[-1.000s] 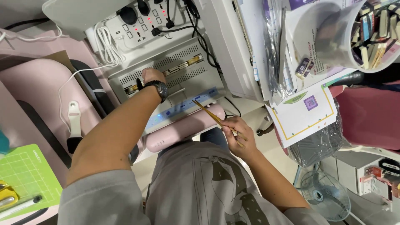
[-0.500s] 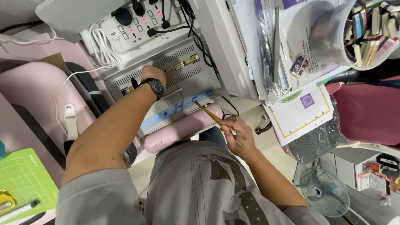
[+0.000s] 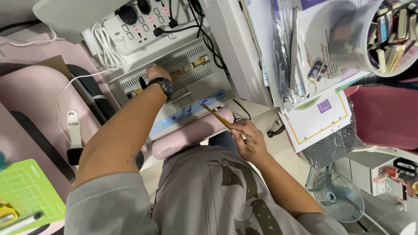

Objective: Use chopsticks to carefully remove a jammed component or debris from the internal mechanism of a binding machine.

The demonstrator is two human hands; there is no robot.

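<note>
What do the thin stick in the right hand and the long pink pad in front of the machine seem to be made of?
The stick in the right hand looks like wood or bamboo: tan, matte, slim and straight. The pink pad looks like soft foam or rubber under a smooth, slightly glossy skin: rounded edges, no seams. Neither is certain from the look alone.

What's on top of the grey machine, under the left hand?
The left hand rests on the grey machine between two rows of vent slots. A gold strip pokes out beside it. Whatever lies directly beneath the palm is covered.
</note>
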